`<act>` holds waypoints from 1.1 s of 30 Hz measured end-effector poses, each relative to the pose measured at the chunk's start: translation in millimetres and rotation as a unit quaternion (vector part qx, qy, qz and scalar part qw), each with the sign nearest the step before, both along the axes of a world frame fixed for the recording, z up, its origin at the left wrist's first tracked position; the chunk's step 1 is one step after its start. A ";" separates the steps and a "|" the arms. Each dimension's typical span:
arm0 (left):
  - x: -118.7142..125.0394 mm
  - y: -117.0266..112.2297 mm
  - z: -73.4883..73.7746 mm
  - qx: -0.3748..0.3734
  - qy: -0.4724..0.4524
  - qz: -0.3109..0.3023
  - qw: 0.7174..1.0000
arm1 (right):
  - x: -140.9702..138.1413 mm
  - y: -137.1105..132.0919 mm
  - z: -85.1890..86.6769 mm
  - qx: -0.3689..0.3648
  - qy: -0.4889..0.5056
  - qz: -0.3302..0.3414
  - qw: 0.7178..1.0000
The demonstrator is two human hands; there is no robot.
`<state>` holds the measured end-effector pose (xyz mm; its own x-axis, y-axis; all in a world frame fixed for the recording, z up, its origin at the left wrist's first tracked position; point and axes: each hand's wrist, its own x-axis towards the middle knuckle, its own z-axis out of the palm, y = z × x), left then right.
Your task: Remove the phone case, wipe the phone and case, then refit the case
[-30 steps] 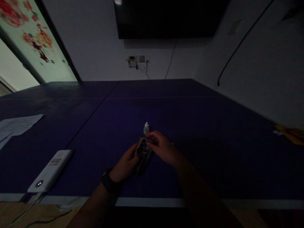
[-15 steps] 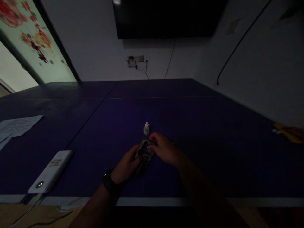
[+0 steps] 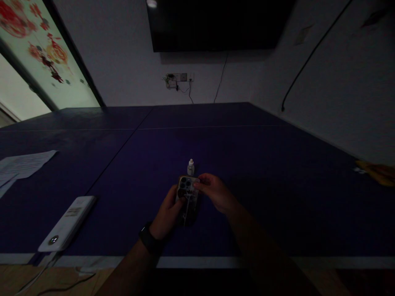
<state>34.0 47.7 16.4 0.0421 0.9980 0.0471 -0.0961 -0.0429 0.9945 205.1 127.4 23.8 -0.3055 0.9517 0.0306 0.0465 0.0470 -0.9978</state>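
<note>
A smartphone in a patterned case [image 3: 189, 201] is held over the table, its camera side facing me. My left hand [image 3: 168, 211], with a dark watch on the wrist, wraps round its left side, thumb lying across the back. At the phone's top right corner my right hand [image 3: 212, 190] is closed, thumb and fingers pinching the edge of the case. Just beyond the phone stands a small dropper bottle [image 3: 190, 168] with a white cap, upright and touched by neither hand. The dim light hides finer detail.
The table [image 3: 247, 164] is dark blue with a pale front edge. At the left lie a white power bank [image 3: 68, 222] with cables and some paper sheets [image 3: 27, 164]. A yellow item [image 3: 378, 172] is at the far right. A screen [image 3: 219, 24] hangs on the wall.
The phone has turned from a slant to nearly straight, showing more of its camera side. My left hand has shifted slightly right; my right hand still pinches the upper right corner.
</note>
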 end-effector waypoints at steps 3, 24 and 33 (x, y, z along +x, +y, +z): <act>2.8 -1.0 1.5 0.012 0.007 0.012 1.000 | -3.0 -0.6 -1.8 -0.023 0.024 -0.013 0.999; 1.3 -2.1 8.5 0.003 0.022 0.017 1.000 | -9.8 -8.4 21.5 -0.032 0.071 -0.018 0.997; -8.4 13.1 34.6 0.158 0.151 0.064 0.974 | -3.8 -17.9 46.0 0.043 0.030 -0.004 0.999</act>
<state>25.7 60.8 51.0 -0.0227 0.9336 0.3576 0.2259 -0.3436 0.9115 201.3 109.6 69.8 -0.2931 0.9471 0.1306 -0.0125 0.1327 -0.9911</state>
